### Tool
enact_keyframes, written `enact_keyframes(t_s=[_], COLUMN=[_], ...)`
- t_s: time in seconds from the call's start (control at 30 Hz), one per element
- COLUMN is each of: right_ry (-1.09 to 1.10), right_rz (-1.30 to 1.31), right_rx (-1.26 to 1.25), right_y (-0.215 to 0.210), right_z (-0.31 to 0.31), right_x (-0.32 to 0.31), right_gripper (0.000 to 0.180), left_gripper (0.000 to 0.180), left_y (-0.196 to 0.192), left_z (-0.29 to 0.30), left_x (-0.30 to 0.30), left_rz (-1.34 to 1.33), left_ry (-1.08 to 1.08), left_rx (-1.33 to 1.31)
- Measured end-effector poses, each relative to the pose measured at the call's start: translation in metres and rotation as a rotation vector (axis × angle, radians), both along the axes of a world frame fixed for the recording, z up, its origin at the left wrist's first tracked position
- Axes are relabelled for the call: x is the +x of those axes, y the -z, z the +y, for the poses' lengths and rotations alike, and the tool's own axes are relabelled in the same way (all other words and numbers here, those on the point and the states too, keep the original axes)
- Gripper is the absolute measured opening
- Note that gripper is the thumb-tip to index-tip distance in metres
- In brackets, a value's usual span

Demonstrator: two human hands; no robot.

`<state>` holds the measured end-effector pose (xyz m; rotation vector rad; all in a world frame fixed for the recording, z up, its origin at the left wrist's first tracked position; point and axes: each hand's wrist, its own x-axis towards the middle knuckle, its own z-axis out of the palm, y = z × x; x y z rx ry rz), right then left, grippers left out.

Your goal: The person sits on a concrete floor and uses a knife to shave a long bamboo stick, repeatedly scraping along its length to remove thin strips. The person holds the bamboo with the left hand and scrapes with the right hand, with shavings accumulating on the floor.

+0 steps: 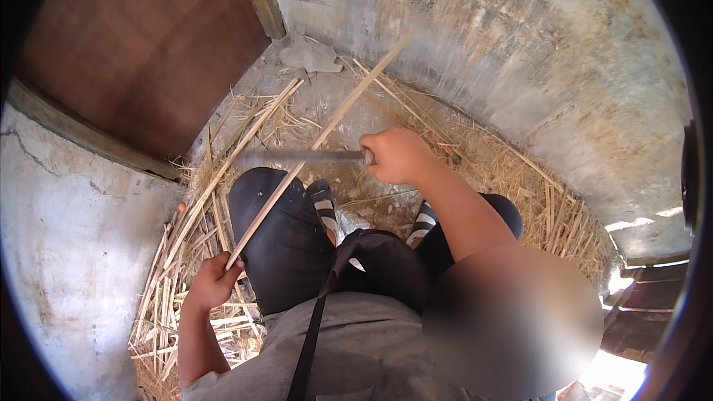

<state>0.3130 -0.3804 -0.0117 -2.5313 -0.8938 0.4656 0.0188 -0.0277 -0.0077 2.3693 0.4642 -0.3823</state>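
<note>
Head view: left hand at 7 o'clock clenched on a long cane slanting toward 1 o'clock, right hand grasping a blurred dark blade crossing it above the knees; a glancing stroke could likely reach the thigh.

Black trousers, black-and-white striped sandals, brown door.

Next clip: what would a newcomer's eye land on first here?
Probably the long pale stick running diagonally up the middle, gripped at its lower end by the left hand. Across it, the right hand holds a dark blade-like tool. Straw and cut stalks litter the ground between rough concrete walls.
</note>
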Motion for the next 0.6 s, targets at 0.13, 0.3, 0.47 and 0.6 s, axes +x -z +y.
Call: enact_keyframes(t_s=[0.13,0.3,0.47,0.6], right_ry=[0.14,0.158,-0.046,0.346], right_rz=[0.088,0.042,-0.093,0.07], right_rx=[0.171,0.116,-0.032,0.155], right_y=[0.054,0.027,-0.002,0.055], right_z=[-0.033,-0.019,0.001,-0.044], right_x=[0.04,0.024,-0.002,0.049], right_gripper=[0.043,0.041,0.038,0.037], left_gripper=[0.032,0.032,0.027,0.029], left_y=[0.0,-0.012,-0.008,-0.003], left_z=[-0.009,-0.012,-0.021,-0.02], left_x=[0.007,0.006,0.003,0.009], left_rz=[0.012,0.025,-0.047,-0.11], left_ry=[-0.011,-0.025,0.006,0.072], left_rx=[0.077,0.081,0.075,0.206])
